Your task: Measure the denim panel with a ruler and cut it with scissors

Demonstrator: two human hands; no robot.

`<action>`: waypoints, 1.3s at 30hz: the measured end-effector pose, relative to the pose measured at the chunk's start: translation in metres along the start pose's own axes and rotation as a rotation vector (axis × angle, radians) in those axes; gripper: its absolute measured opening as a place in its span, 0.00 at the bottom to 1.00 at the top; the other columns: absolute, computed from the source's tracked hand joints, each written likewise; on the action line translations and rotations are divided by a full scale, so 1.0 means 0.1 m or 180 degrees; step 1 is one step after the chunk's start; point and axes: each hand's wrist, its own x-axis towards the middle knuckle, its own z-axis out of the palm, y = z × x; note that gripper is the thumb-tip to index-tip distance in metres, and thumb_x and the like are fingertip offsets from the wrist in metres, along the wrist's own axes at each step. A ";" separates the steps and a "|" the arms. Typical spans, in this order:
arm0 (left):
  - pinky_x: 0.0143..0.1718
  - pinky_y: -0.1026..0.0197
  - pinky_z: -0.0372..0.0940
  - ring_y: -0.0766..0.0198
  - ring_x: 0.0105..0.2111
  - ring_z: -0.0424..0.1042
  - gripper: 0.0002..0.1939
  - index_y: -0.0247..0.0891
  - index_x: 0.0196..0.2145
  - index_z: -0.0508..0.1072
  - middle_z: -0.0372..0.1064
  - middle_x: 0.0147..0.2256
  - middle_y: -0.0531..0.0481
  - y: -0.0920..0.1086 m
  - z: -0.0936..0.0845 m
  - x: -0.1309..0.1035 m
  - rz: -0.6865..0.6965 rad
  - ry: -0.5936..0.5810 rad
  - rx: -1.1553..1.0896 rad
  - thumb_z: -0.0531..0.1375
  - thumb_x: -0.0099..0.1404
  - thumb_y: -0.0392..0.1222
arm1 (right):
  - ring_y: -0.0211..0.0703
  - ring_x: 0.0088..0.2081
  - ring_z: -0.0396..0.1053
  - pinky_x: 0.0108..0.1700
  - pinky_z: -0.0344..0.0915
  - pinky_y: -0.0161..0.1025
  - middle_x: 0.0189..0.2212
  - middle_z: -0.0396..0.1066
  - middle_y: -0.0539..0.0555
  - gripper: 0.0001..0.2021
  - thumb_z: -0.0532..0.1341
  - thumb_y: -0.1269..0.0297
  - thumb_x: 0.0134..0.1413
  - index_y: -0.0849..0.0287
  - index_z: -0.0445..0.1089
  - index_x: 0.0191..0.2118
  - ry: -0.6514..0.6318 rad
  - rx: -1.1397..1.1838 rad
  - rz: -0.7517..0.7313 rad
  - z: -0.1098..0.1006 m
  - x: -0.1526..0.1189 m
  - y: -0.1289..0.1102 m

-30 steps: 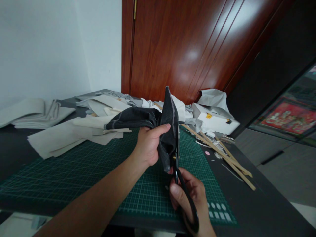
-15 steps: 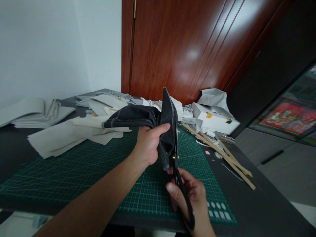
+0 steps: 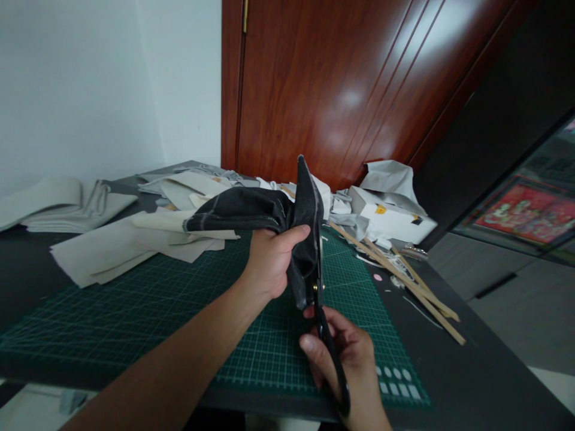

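Grips black fabric in the left hand, with the thumb laid over the cloth and the other fingers mostly hidden behind it. Rises above that thumb in one pointed flap with a pale, rough edge; spreads left of it in a second, folded stretch; hangs in a short end just right of the palm. Curls the right hand around the black handle of the scissors, below and to the right of the left fingers, with the thumb bent inward. Points the scissors away, along the fabric's right edge; cannot tell how wide the blades stand. Shows one right fingertip just under the fabric's lower end, touching or apart, cannot tell which.

Extends a green cutting mat below both hands, leftward past the left forearm, rightward to an edge beyond the right knuckles. Meets the front edge of the dark table near the right wrist. Has wooden strips well to the right of the fingers, pale cloth pieces to the left, a white box and a red-brown door beyond the fingertips.
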 end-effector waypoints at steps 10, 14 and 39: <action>0.30 0.60 0.74 0.60 0.29 0.78 0.09 0.34 0.29 0.80 0.81 0.35 0.45 -0.04 0.04 -0.10 -0.0300 -0.0021 0.0223 0.73 0.49 0.38 | 0.31 0.19 0.56 0.20 0.56 0.28 0.21 0.63 0.43 0.19 0.75 0.50 0.54 0.57 0.77 0.44 -0.0262 -0.0216 -0.0147 -0.03 -0.01 -0.15; 0.25 0.59 0.72 0.61 0.23 0.75 0.10 0.34 0.29 0.80 0.78 0.28 0.49 -0.05 0.05 -0.11 -0.0363 -0.0007 0.0230 0.73 0.49 0.39 | 0.31 0.19 0.56 0.19 0.58 0.28 0.21 0.63 0.42 0.17 0.75 0.51 0.54 0.56 0.76 0.41 -0.0294 -0.0141 -0.0158 -0.07 0.02 -0.09; 0.33 0.56 0.73 0.59 0.27 0.77 0.11 0.34 0.32 0.81 0.79 0.28 0.47 -0.07 0.04 -0.15 -0.0367 -0.0066 0.0204 0.73 0.50 0.40 | 0.30 0.16 0.52 0.16 0.53 0.28 0.17 0.59 0.40 0.20 0.75 0.49 0.54 0.57 0.75 0.43 -0.0035 -0.0245 -0.0010 -0.03 0.00 -0.06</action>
